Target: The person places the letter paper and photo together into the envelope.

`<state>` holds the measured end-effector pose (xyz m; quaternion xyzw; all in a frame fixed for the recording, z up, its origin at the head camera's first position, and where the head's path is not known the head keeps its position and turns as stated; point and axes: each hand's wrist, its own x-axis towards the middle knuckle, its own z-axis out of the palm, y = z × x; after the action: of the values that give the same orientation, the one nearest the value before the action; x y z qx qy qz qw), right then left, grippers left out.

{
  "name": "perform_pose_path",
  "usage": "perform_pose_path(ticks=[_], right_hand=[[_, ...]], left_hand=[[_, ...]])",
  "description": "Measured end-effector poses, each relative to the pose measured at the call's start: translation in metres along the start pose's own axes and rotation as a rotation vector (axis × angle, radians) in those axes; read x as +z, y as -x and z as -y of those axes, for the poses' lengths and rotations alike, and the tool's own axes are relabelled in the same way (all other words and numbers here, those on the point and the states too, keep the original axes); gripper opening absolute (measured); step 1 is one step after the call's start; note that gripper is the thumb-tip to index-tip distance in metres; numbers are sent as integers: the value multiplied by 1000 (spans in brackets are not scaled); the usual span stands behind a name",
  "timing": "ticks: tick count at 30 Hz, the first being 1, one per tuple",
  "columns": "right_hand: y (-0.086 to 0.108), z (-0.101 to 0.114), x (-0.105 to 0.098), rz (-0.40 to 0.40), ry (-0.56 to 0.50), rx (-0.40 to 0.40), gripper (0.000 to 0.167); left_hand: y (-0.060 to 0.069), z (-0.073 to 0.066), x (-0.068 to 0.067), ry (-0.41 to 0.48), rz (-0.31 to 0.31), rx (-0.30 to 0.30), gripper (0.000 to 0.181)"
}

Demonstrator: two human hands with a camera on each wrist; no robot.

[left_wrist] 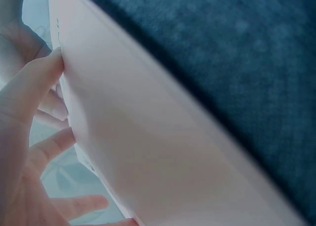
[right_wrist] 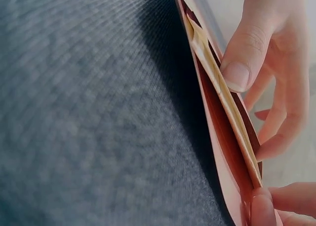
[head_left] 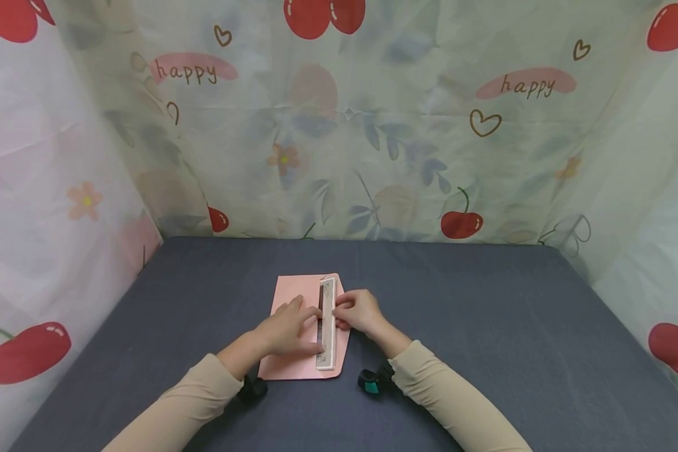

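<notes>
A pink envelope [head_left: 294,285] lies on the table, its flap side to the right. Along that side runs a long, narrow white card [head_left: 328,289] with printed decoration. Seen in the right wrist view, the folded cream card [right_wrist: 222,95] stands edge-on between the envelope's pink and dark layers. My left hand [head_left: 285,328] reaches over the envelope from the left; its thumb and index finger are spread and touch the card's left side. From the right, my right hand [head_left: 361,311] pinches the card's right edge with thumb and index finger. Its other fingers are partly hidden.
A dark grey cloth covers the table [head_left: 474,326]. Printed fabric curtains [head_left: 395,125] stand at the back and both sides. A black wrist device with a green patch [head_left: 371,383] is below the right forearm; another dark device [head_left: 253,389] is under the left wrist.
</notes>
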<state>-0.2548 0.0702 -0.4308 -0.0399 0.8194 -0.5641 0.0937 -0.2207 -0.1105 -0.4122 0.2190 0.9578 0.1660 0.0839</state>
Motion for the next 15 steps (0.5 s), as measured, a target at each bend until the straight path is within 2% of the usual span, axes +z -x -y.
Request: perform_pose_path(ticks=[15], right_hand=[[-1,1,4,-8,19,11,26]], left_hand=[[0,0,1,3,12,-30,59]])
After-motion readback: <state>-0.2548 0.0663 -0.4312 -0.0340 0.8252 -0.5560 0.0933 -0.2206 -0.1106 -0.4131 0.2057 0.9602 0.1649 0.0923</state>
